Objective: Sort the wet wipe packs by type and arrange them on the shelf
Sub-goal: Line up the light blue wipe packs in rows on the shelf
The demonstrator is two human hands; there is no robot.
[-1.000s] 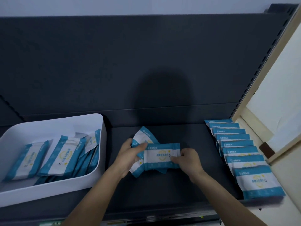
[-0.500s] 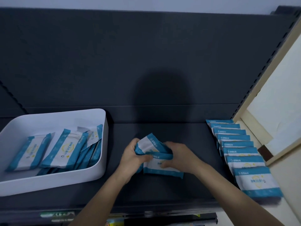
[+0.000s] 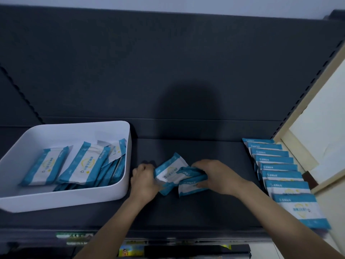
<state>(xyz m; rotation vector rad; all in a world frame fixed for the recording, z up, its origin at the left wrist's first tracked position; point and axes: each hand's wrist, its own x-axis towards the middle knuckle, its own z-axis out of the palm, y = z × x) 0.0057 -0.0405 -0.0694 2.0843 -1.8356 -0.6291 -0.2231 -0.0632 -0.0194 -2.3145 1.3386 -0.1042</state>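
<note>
Both my hands hold a small bunch of blue-and-white wet wipe packs (image 3: 170,172) low over the middle of the dark shelf (image 3: 186,212). My left hand (image 3: 144,179) grips the bunch's left side. My right hand (image 3: 217,175) covers and grips the packs on its right side, one of them tilted down toward the shelf. A white bin (image 3: 61,198) at the left holds several more packs (image 3: 84,165). Along the shelf's right end lies an overlapping row of packs (image 3: 280,171) running from back to front.
The shelf's dark back panel (image 3: 168,71) rises behind. A cream upright and wall (image 3: 308,128) bound the right end. The shelf's front edge (image 3: 168,236) carries a label strip, with items dimly visible below it.
The flat pack that faced me in my right hand has been turned down and tucked in. Both hands closed tighter on the bunch and my right hand moved over its top.
</note>
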